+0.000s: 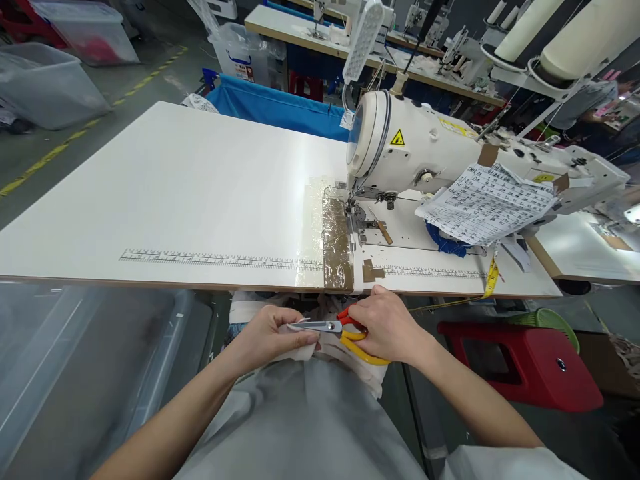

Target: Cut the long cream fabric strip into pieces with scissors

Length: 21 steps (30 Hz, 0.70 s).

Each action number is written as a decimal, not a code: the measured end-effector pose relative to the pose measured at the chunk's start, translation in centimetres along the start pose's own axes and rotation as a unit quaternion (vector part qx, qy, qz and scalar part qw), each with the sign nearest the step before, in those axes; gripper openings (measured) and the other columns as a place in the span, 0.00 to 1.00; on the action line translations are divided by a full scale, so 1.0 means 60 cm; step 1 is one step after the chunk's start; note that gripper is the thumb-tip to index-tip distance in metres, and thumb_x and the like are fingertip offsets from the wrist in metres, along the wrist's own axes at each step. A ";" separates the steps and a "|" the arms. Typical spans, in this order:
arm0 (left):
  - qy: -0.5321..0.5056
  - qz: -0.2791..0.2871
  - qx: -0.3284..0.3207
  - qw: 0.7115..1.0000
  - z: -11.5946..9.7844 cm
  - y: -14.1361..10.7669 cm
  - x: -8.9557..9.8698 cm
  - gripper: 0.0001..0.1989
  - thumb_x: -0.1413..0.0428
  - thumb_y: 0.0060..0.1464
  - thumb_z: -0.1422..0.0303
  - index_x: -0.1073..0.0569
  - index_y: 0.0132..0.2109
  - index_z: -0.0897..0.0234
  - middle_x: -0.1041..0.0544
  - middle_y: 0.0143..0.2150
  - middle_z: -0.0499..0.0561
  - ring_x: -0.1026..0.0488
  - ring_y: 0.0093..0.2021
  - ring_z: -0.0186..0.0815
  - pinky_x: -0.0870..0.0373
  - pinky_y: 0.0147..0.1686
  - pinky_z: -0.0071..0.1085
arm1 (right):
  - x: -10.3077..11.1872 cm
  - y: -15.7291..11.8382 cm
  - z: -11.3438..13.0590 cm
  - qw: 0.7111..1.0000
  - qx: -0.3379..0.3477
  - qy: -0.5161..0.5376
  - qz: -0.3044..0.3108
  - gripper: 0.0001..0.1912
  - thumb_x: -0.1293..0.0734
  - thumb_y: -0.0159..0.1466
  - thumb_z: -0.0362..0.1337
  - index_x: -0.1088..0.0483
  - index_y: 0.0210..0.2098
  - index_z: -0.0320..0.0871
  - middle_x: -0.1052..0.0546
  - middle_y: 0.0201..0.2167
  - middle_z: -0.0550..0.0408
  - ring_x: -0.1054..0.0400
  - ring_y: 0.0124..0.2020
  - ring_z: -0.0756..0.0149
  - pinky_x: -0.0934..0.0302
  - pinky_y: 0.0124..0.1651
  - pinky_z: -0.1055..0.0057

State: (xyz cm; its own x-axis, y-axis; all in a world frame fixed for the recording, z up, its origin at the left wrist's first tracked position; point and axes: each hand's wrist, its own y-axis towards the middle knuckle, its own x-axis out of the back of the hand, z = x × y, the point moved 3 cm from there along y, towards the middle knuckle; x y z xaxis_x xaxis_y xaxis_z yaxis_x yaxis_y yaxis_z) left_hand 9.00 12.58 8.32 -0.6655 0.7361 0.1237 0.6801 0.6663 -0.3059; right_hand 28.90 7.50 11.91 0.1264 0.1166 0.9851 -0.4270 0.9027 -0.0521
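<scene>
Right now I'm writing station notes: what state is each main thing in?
Scissors: held by right hand, blade opening unclear
White cloth: pinched by left hand
Sewing machine: running or idle unclear
Paper sheets: handwritten, taped up
Measuring tape: draped over table edge
Brown tape strip: stuck down, creased
Wooden-handled tool: lying down

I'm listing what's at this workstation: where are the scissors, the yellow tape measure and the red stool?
Scissors (331,327): head view, on the pivot.
Yellow tape measure (492,277): head view, on its strip.
Red stool (543,367): head view, left of its small hole.
</scene>
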 end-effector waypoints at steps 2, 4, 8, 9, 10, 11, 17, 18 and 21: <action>-0.021 0.022 0.028 0.999 0.006 0.002 -0.004 0.18 0.38 0.50 0.54 0.20 0.29 0.66 0.24 0.24 0.50 0.31 0.26 0.33 0.38 0.24 0.25 | -0.003 -0.002 0.000 1.000 -0.007 0.010 0.007 0.14 0.35 0.59 0.42 0.35 0.21 0.42 0.35 0.16 0.62 0.51 0.19 0.74 0.57 0.33 0.69; -0.046 0.029 0.046 0.997 0.012 0.003 -0.007 0.18 0.38 0.49 0.54 0.20 0.29 0.66 0.23 0.25 0.51 0.30 0.27 0.34 0.36 0.26 0.26 | -0.001 -0.005 -0.004 0.999 -0.029 0.034 0.017 0.15 0.35 0.60 0.42 0.37 0.20 0.43 0.36 0.16 0.62 0.50 0.19 0.74 0.56 0.33 0.70; -0.068 0.016 0.055 0.996 0.016 -0.001 -0.006 0.18 0.38 0.49 0.53 0.22 0.29 0.67 0.20 0.29 0.54 0.25 0.31 0.39 0.32 0.29 0.28 | 0.018 -0.024 -0.056 0.977 -0.168 0.130 0.024 0.23 0.39 0.62 0.55 0.39 0.21 0.45 0.34 0.17 0.60 0.44 0.20 0.70 0.54 0.28 0.72; -0.064 0.012 0.053 0.996 0.016 -0.003 -0.006 0.18 0.38 0.50 0.53 0.22 0.29 0.66 0.19 0.30 0.55 0.25 0.32 0.39 0.32 0.30 0.28 | 0.025 -0.030 -0.083 0.964 -0.228 0.138 0.016 0.25 0.40 0.62 0.59 0.38 0.22 0.45 0.33 0.18 0.59 0.42 0.21 0.69 0.53 0.27 0.72; -0.056 0.007 0.049 0.997 0.016 -0.005 -0.004 0.18 0.39 0.51 0.54 0.23 0.29 0.66 0.19 0.31 0.54 0.24 0.33 0.39 0.31 0.30 0.28 | 0.033 -0.036 -0.114 0.948 -0.292 0.129 0.007 0.25 0.41 0.61 0.61 0.37 0.25 0.46 0.31 0.20 0.58 0.39 0.22 0.66 0.51 0.26 0.72; -0.047 -0.001 0.040 0.998 0.015 -0.008 -0.003 0.17 0.39 0.51 0.54 0.23 0.29 0.66 0.19 0.32 0.54 0.24 0.33 0.39 0.31 0.31 0.27 | 0.041 -0.040 -0.148 0.929 -0.357 0.100 -0.004 0.25 0.41 0.61 0.62 0.36 0.26 0.46 0.29 0.22 0.55 0.38 0.23 0.64 0.50 0.26 0.71; -0.019 -0.079 -0.017 0.997 0.014 -0.038 0.016 0.15 0.41 0.55 0.55 0.23 0.32 0.64 0.18 0.35 0.54 0.23 0.38 0.40 0.29 0.39 0.30 | 0.072 -0.031 -0.314 0.858 -0.513 0.023 0.023 0.22 0.34 0.58 0.55 0.33 0.33 0.41 0.26 0.30 0.42 0.33 0.29 0.54 0.47 0.27 0.66; -0.022 -0.096 -0.014 0.995 0.017 -0.045 0.021 0.15 0.41 0.55 0.55 0.24 0.32 0.64 0.18 0.35 0.54 0.23 0.38 0.40 0.28 0.38 0.30 | 0.075 -0.028 -0.324 0.860 -0.510 0.032 0.021 0.20 0.34 0.58 0.53 0.32 0.34 0.41 0.26 0.30 0.43 0.32 0.29 0.54 0.46 0.28 0.66; -0.027 -0.146 -0.012 0.989 0.032 -0.068 0.037 0.17 0.42 0.55 0.53 0.25 0.32 0.64 0.19 0.35 0.56 0.24 0.38 0.42 0.28 0.36 0.32 | 0.085 -0.029 -0.301 0.880 -0.470 0.008 -0.074 0.14 0.36 0.61 0.46 0.30 0.36 0.40 0.25 0.33 0.42 0.31 0.35 0.51 0.43 0.32 0.64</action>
State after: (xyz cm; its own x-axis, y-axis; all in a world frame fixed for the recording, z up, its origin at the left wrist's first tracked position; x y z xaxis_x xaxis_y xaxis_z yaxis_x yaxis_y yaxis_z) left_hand 4.15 11.28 8.01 -0.8499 0.5043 0.1526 0.4626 0.8529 -0.2421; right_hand 46.44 14.02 14.06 0.1350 -0.0321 0.9903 0.5231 0.8511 -0.0437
